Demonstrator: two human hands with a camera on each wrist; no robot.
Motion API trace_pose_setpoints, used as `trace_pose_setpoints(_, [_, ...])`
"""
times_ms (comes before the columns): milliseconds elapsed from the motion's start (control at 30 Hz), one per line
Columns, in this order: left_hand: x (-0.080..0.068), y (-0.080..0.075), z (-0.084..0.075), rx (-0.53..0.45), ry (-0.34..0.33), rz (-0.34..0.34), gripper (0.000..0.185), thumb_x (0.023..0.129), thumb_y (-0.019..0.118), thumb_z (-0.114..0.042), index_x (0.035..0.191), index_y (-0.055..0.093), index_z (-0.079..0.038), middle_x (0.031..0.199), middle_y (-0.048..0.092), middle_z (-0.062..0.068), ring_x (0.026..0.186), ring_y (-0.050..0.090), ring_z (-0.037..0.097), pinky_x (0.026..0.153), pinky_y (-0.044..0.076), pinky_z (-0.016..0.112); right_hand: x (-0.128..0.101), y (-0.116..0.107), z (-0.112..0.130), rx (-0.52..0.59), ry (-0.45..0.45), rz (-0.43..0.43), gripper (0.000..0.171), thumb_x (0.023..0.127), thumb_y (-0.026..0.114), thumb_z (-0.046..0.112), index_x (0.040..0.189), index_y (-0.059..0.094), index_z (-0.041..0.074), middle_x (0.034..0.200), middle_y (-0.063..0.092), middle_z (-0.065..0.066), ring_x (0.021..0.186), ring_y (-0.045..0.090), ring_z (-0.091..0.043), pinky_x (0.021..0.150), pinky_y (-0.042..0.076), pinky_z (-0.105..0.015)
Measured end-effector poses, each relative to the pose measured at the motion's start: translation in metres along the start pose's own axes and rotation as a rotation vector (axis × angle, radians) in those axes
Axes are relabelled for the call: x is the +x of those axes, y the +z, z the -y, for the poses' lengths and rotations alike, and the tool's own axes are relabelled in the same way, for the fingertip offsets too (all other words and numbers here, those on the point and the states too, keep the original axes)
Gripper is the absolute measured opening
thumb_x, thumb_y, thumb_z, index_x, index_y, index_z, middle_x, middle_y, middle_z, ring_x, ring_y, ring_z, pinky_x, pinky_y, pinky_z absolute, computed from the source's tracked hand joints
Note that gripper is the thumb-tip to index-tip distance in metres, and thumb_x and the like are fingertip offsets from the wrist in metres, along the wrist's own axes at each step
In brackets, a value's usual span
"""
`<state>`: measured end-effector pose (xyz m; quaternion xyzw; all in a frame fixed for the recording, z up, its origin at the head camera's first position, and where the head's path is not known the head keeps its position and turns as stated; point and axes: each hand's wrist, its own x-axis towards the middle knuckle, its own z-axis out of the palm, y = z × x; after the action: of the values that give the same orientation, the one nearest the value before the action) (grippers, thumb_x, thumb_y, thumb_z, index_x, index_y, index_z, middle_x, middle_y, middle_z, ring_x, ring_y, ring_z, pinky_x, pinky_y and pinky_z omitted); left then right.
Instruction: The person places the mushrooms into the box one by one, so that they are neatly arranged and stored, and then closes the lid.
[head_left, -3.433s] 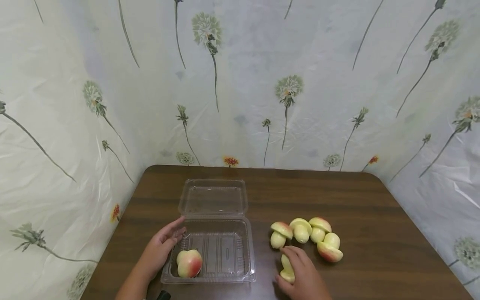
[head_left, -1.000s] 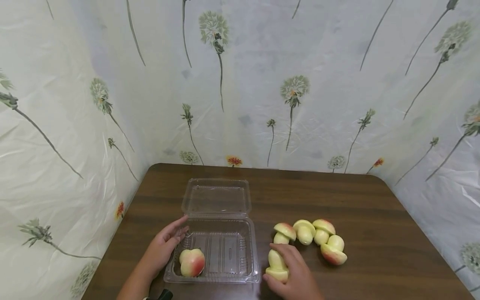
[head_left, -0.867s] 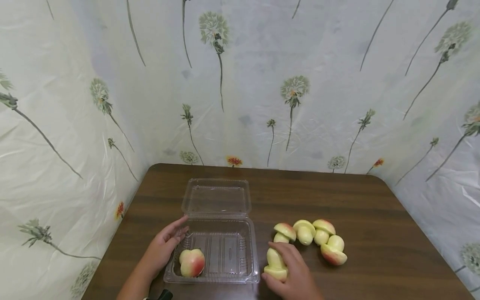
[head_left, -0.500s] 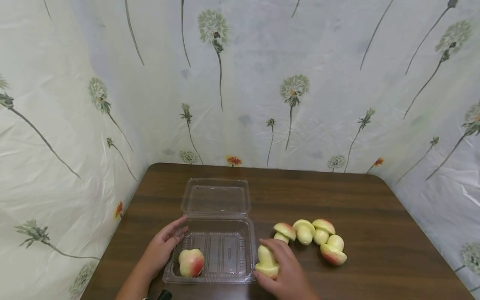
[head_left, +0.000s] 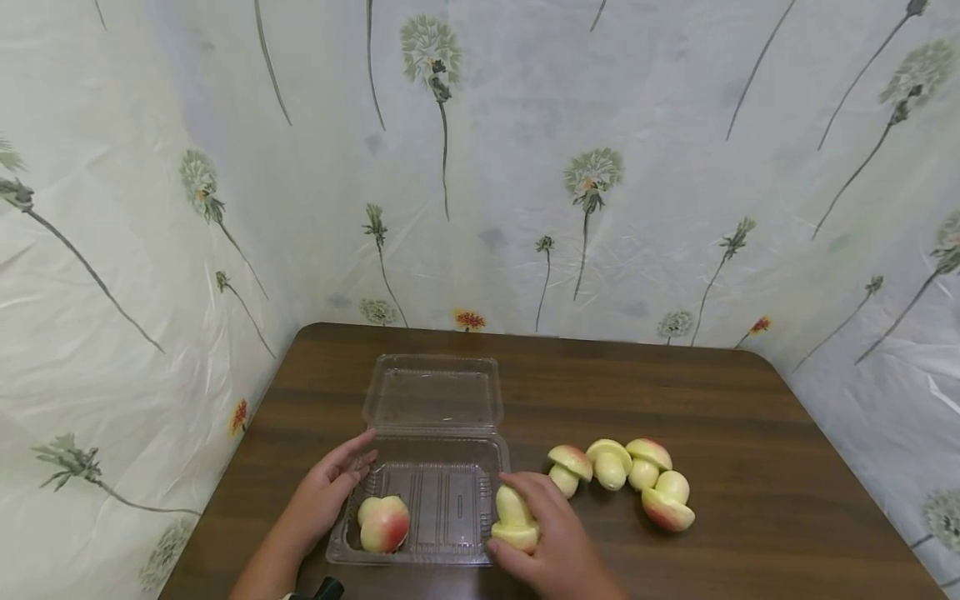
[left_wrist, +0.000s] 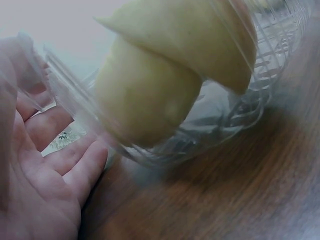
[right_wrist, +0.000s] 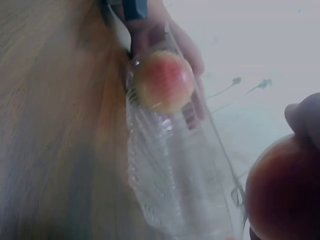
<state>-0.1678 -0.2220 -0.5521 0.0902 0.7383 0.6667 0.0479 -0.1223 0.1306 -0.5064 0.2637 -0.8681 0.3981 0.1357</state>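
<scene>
My right hand [head_left: 555, 533] grips a yellow, red-capped toy mushroom [head_left: 514, 521] at the right rim of a clear plastic clamshell box [head_left: 442, 557]. The right wrist view shows that mushroom's reddish cap [right_wrist: 285, 192] close up, with fingers on it. A second toy mushroom [head_left: 385, 525] lies in the box's front left corner, its red-blushed cap uppermost. My left hand [head_left: 318, 500] rests against the box's left side with its fingers extended. In the left wrist view those fingers [left_wrist: 85, 167] touch the clear wall beside the mushroom [left_wrist: 150, 95].
The box's lid [head_left: 433, 392] lies folded back behind it. Several more toy mushrooms [head_left: 609, 467] form a curved cluster on the brown wooden table [head_left: 720, 400] to the right. A flower-patterned sheet [head_left: 495, 167] hangs behind and beside the table.
My right hand took hold of the mushroom nearest the front edge and has carried it left from the cluster to the box's right rim. My left hand stays at the box's left side.
</scene>
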Motion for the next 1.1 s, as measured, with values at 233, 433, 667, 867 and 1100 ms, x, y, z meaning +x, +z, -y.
trace_pose_setpoints(233, [0.0,-0.001,0.002,-0.007,0.01,0.007,0.053,0.107,0.042,0.003,0.159,0.042,-0.004,0.169,0.034,0.015,0.15,0.041,0.04,0.111,0.044,0.019,0.006,0.005,0.007,0.049,0.003,0.008,0.073,0.077,0.09,0.023,0.143,0.059,0.027,0.133,0.059,0.003,0.1,0.058,-0.002,0.08,0.056,-0.025])
trace_pose_setpoints(433, [0.0,0.0,0.003,-0.007,0.016,-0.002,0.053,0.106,0.042,0.003,0.158,0.042,-0.004,0.168,0.035,0.016,0.15,0.041,0.04,0.111,0.044,0.018,0.012,0.007,0.015,0.085,0.062,0.04,0.075,0.077,0.091,0.025,0.143,0.058,0.031,0.135,0.057,0.006,0.097,0.058,-0.002,0.08,0.055,-0.024])
trace_pose_setpoints(667, [0.0,0.0,0.002,-0.015,0.022,-0.011,0.052,0.106,0.041,0.004,0.158,0.042,-0.002,0.168,0.035,0.017,0.149,0.042,0.04,0.109,0.044,0.016,0.019,0.011,0.022,0.081,0.038,0.079,0.072,0.081,0.089,0.029,0.144,0.057,0.028,0.134,0.059,0.006,0.099,0.057,-0.002,0.084,0.054,-0.026])
trace_pose_setpoints(867, [-0.003,0.001,0.002,-0.014,0.009,-0.002,0.051,0.107,0.043,0.001,0.158,0.042,-0.003,0.169,0.034,0.016,0.15,0.041,0.04,0.11,0.044,0.017,0.022,0.015,0.026,0.077,0.0,0.121,0.066,0.084,0.087,0.031,0.142,0.057,0.023,0.134,0.061,0.0,0.099,0.057,-0.004,0.08,0.054,-0.025])
trace_pose_setpoints(1100, [-0.001,0.001,0.0,-0.009,0.016,-0.011,0.052,0.107,0.043,0.001,0.158,0.042,-0.004,0.168,0.035,0.015,0.149,0.042,0.039,0.112,0.044,0.02,0.025,0.021,0.029,0.047,-0.028,0.129,0.067,0.082,0.088,0.03,0.141,0.058,0.022,0.134,0.062,0.002,0.1,0.058,-0.004,0.084,0.055,-0.027])
